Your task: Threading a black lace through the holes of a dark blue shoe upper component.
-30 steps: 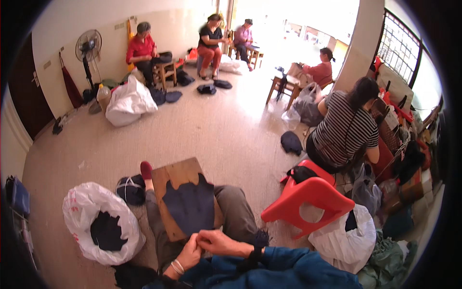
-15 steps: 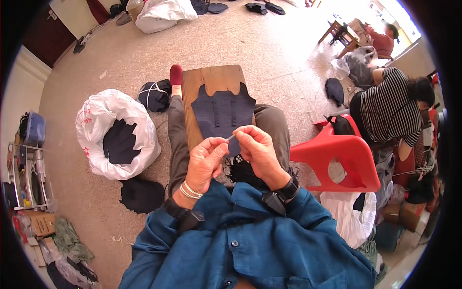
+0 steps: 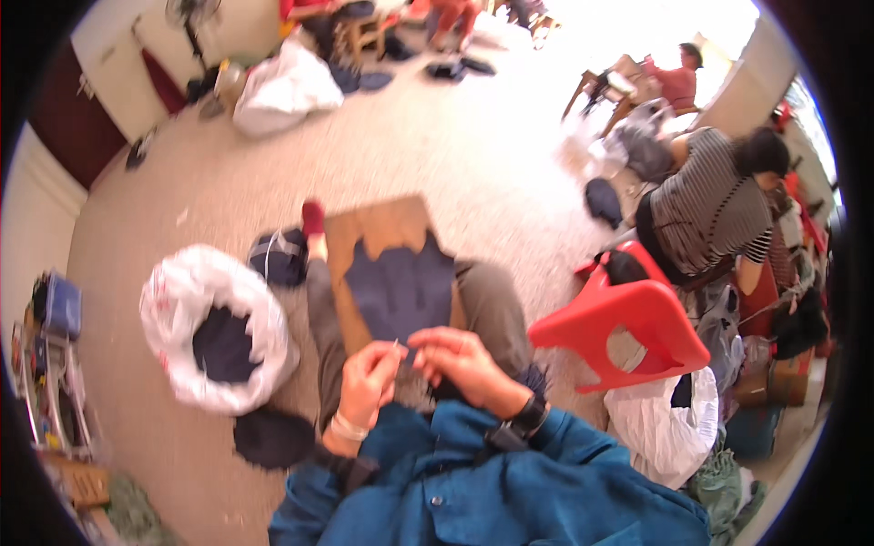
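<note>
My left hand (image 3: 367, 378) pinches a small, thin, pale strip (image 3: 398, 346) whose kind is too blurred to tell. Close beside it, my right hand (image 3: 469, 366) has its fingers bent in, their tips just right of the strip; whatever they hold cannot be made out. Beyond both hands, a dark navy cut fabric piece (image 3: 398, 287) with a notched far edge lies on a wooden board (image 3: 382, 216) between my legs. My hands hide the near end of the fabric.
To the left stands a white plastic sack (image 3: 168, 314) holding dark fabric, with a tied dark bundle (image 3: 278, 257) and dark cloth (image 3: 273, 439) by it. At right are a red plastic stool (image 3: 651, 318), a white bag (image 3: 660, 428) and a seated person in stripes (image 3: 710, 209).
The view has tilted up, so the room sits lower and more of the far side shows. My right fingertips have come away from the strip, which stays in my left hand.
</note>
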`<state>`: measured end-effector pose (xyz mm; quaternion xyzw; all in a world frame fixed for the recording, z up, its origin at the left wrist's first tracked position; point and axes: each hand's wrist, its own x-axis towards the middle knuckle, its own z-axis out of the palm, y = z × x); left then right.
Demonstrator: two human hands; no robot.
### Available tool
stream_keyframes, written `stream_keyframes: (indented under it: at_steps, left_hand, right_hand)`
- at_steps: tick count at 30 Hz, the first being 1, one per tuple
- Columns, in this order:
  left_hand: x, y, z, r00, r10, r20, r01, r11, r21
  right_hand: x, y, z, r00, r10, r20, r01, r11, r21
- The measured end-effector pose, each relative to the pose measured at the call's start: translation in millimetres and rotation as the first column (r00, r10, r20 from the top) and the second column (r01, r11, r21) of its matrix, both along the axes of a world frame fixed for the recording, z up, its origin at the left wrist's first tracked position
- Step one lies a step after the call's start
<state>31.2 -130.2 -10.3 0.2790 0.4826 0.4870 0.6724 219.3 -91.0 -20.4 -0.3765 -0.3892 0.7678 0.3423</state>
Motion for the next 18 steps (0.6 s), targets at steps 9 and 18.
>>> stream_keyframes:
  at_steps: [9,18]
  left_hand:
    - [-13.4,-4.3,-5.0,0.986,0.109,-0.122,-0.064,0.944,0.325]
    - [-21.2,0.0,44.4,0.986,0.161,0.052,-0.169,0.915,0.367]
  right_hand:
    - [5.9,-9.8,3.8,0.986,0.133,0.098,-0.147,0.977,0.154]
    - [-1.2,0.6,63.1,0.998,0.056,-0.015,-0.051,0.971,0.233]
